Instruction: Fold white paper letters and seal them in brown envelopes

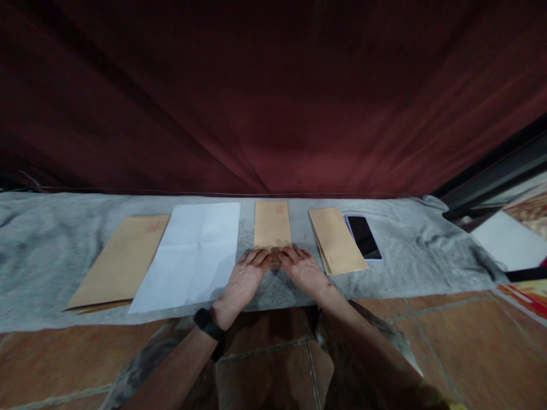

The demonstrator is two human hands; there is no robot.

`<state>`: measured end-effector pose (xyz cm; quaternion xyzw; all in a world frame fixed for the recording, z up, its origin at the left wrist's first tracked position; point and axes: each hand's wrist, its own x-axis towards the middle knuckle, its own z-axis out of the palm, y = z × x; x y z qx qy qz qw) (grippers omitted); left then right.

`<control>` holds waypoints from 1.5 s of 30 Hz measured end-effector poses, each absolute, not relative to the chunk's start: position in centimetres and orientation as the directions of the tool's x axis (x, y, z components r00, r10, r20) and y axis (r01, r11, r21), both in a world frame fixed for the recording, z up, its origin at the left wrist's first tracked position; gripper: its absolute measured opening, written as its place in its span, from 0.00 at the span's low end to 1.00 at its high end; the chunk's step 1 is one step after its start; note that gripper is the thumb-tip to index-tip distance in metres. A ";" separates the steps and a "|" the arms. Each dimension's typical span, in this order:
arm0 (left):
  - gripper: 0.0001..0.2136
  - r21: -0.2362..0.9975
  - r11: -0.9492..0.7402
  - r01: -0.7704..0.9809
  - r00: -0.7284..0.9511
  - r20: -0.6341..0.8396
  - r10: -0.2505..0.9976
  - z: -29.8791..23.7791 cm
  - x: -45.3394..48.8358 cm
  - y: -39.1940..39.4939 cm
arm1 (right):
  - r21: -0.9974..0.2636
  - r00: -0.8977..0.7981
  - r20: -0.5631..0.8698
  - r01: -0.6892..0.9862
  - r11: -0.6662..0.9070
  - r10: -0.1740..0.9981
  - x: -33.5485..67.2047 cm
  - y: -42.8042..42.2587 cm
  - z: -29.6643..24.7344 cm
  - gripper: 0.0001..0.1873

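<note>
A narrow brown paper envelope [272, 225] lies lengthwise in front of me, with red print near its far right corner. At its near end, my left hand [247, 275] and my right hand [304, 271] meet from both sides. The fingers of each hand are closed together on that end, and their tips nearly touch over it. They partly cover the envelope's near edge, so the grip of the thumbs is hard to see. Left of my left hand is a large white paper sheet [192, 250]. Right of my right hand lie folded brown envelopes [339, 239].
Larger brown envelopes [123, 259] lie stacked at the left, beside the white sheet. A dark-screened phone [364, 236] rests partly against the right envelopes. Everything sits on a grey cloth [410, 245]. A dark red curtain [273, 114] hangs behind; brown floor tiles [265, 364] show below.
</note>
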<state>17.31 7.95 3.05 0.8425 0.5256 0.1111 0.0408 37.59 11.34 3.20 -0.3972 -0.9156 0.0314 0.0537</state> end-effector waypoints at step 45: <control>0.13 0.159 -0.459 0.874 0.416 0.244 0.876 1.2 17.6 7.4 | -0.223 -0.635 0.227 0.705 0.674 0.739 37.7 11.5 1.4 0.15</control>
